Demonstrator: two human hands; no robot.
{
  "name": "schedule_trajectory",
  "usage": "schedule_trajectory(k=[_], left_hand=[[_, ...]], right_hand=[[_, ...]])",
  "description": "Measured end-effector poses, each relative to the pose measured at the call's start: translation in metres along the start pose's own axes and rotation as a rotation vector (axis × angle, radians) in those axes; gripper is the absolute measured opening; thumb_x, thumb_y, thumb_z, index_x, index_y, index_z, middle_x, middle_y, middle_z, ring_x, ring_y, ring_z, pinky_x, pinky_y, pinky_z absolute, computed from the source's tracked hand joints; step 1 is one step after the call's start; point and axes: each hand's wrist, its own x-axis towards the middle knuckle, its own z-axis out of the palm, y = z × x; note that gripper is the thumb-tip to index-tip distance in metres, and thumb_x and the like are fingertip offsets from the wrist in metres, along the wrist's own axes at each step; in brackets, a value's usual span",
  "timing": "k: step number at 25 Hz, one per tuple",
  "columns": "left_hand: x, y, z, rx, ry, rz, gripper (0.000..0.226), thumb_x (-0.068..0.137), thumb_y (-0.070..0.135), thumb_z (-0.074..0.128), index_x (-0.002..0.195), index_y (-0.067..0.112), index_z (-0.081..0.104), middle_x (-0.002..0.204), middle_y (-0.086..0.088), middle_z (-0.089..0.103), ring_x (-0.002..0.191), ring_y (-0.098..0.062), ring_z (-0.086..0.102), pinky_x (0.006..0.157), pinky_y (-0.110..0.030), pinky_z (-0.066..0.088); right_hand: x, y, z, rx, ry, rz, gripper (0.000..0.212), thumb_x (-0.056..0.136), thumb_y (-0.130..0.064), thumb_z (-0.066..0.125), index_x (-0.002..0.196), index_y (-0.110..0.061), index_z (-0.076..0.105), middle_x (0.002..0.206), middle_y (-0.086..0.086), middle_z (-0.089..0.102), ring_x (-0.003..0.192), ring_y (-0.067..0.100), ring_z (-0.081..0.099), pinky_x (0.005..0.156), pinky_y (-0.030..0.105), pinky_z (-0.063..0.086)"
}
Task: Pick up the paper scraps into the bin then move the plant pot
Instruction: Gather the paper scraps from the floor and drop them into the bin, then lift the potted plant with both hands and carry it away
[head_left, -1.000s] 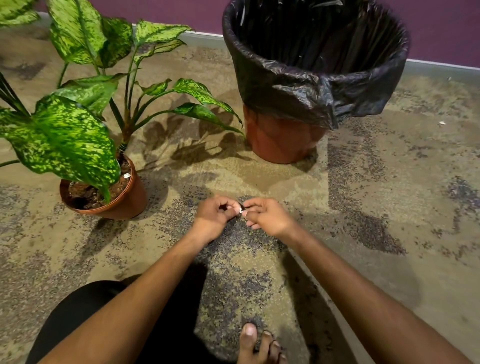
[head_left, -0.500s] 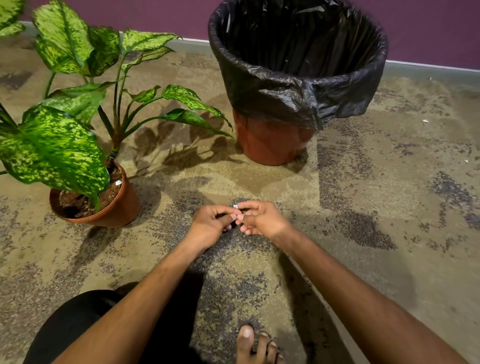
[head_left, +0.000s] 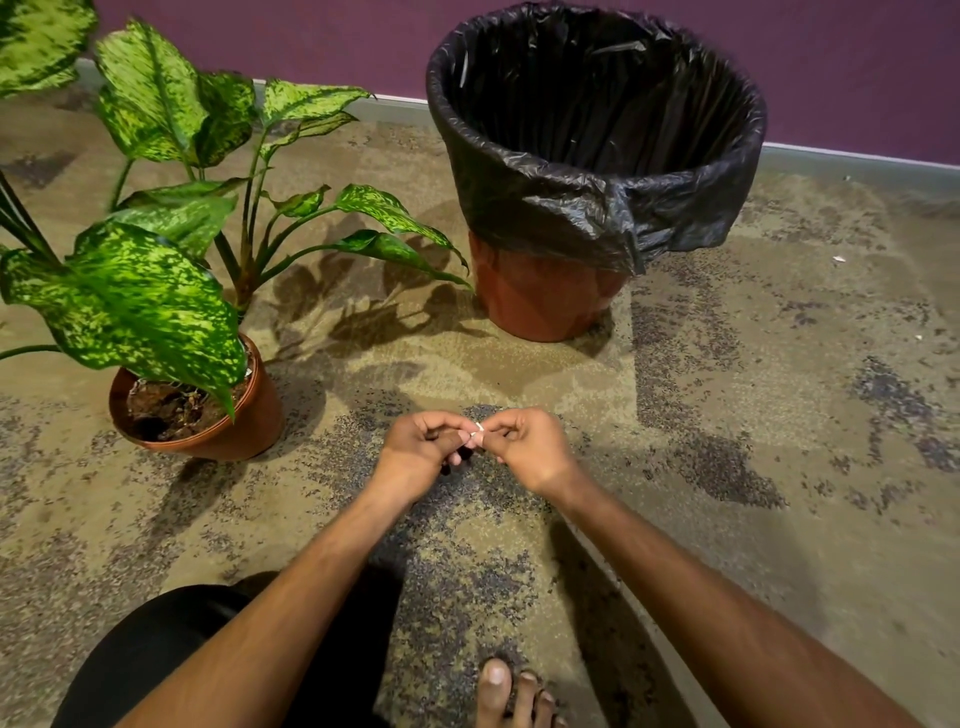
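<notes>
Pinching a small white paper scrap (head_left: 478, 427) between the fingertips of both hands, left hand (head_left: 415, 453) and right hand (head_left: 530, 448) meeting knuckle to knuckle low over the carpet (head_left: 727, 467), in front of the bin (head_left: 592, 171) and a little to its left. Curling the fingers of each hand in around the scrap, thumbs and forefingers closing on it. Too small to tell the scrap's long axis or which way it is pointing. Standing upright to the left of the bin and nearer than it, the plant pot (head_left: 228, 436), leaves leaning toward the bin. Lying on the carpet to the right of the bin, well apart from it, two more white scraps (head_left: 838, 258).
</notes>
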Motion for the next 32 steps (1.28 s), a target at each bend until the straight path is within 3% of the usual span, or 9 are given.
schedule_trajectory(k=[5,7,10,12,15,20,22,26,32], left_hand=[[0.0,0.002,0.001,-0.039,0.064,0.094,0.023,0.084,0.001,0.067,0.093,0.02,0.074,0.095,-0.002,0.075,0.072,-0.017,0.065,0.061,-0.019,0.053],[0.002,-0.001,-0.005,0.244,0.11,0.155,0.025,0.086,0.01,0.067,0.102,0.03,0.071,0.108,0.011,0.07,0.082,-0.009,0.065,0.064,-0.011,0.05],[0.006,-0.005,-0.014,0.674,0.144,0.226,0.032,0.088,0.017,0.065,0.115,0.034,0.062,0.119,0.018,0.057,0.091,0.005,0.056,0.077,0.001,0.042],[0.008,-0.009,-0.018,0.789,0.147,0.255,0.035,0.089,0.019,0.064,0.122,0.028,0.058,0.127,0.012,0.054,0.107,0.001,0.049,0.102,-0.016,0.035],[0.007,-0.012,-0.024,0.896,0.173,0.312,0.036,0.09,0.021,0.062,0.126,0.02,0.056,0.136,0.003,0.051,0.129,-0.015,0.042,0.113,-0.032,0.02],[0.002,-0.006,-0.033,0.969,0.235,0.42,0.034,0.09,0.025,0.062,0.122,0.014,0.061,0.133,-0.004,0.055,0.13,-0.023,0.042,0.113,-0.039,0.021],[0.0,-0.004,-0.037,0.976,0.237,0.403,0.035,0.089,0.024,0.062,0.122,0.013,0.06,0.133,-0.006,0.054,0.129,-0.024,0.043,0.115,-0.042,0.027],[0.001,-0.003,-0.048,0.984,0.247,0.424,0.033,0.087,0.019,0.065,0.118,0.01,0.064,0.126,-0.009,0.06,0.123,-0.024,0.049,0.11,-0.037,0.035],[0.006,0.009,-0.074,0.978,0.183,0.392,0.038,0.087,0.02,0.065,0.123,0.01,0.06,0.132,-0.009,0.054,0.125,-0.025,0.047,0.107,-0.036,0.035]], right_hand=[[-0.006,-0.015,-0.012,-0.063,0.038,-0.039,0.008,0.09,-0.021,0.064,0.087,-0.021,0.071,0.063,-0.001,0.062,0.049,0.014,0.043,0.045,0.03,0.035],[-0.005,-0.036,-0.029,-0.181,0.035,-0.098,0.009,0.092,-0.022,0.061,0.09,-0.023,0.07,0.074,-0.003,0.065,0.055,0.014,0.05,0.048,0.035,0.044],[-0.006,-0.086,-0.064,-0.43,0.156,-0.401,0.011,0.092,-0.022,0.06,0.095,-0.02,0.07,0.081,-0.014,0.06,0.068,0.001,0.054,0.062,0.019,0.045],[-0.01,-0.125,-0.086,-0.514,0.297,-0.69,0.012,0.092,-0.018,0.061,0.096,-0.014,0.072,0.082,-0.01,0.061,0.07,0.004,0.055,0.065,0.015,0.042],[-0.012,-0.169,-0.118,-0.558,0.533,-0.914,0.015,0.092,-0.021,0.062,0.093,-0.011,0.073,0.082,0.0,0.068,0.071,0.01,0.059,0.063,0.02,0.045],[0.005,-0.204,-0.164,-0.699,0.769,-0.707,0.034,0.094,-0.043,0.052,0.102,-0.018,0.073,0.096,0.0,0.072,0.083,0.013,0.065,0.077,0.03,0.052],[0.015,-0.205,-0.175,-0.811,0.795,-0.594,0.036,0.093,-0.045,0.052,0.106,-0.018,0.071,0.102,0.003,0.073,0.092,0.021,0.067,0.087,0.04,0.052],[0.025,-0.2,-0.177,-0.87,0.816,-0.49,0.033,0.092,-0.042,0.055,0.103,-0.015,0.071,0.101,0.008,0.072,0.093,0.026,0.066,0.086,0.042,0.051],[0.014,-0.188,-0.125,-0.687,0.722,-0.928,0.022,0.094,-0.02,0.054,0.102,-0.008,0.07,0.095,0.009,0.07,0.083,0.023,0.066,0.071,0.038,0.053]])
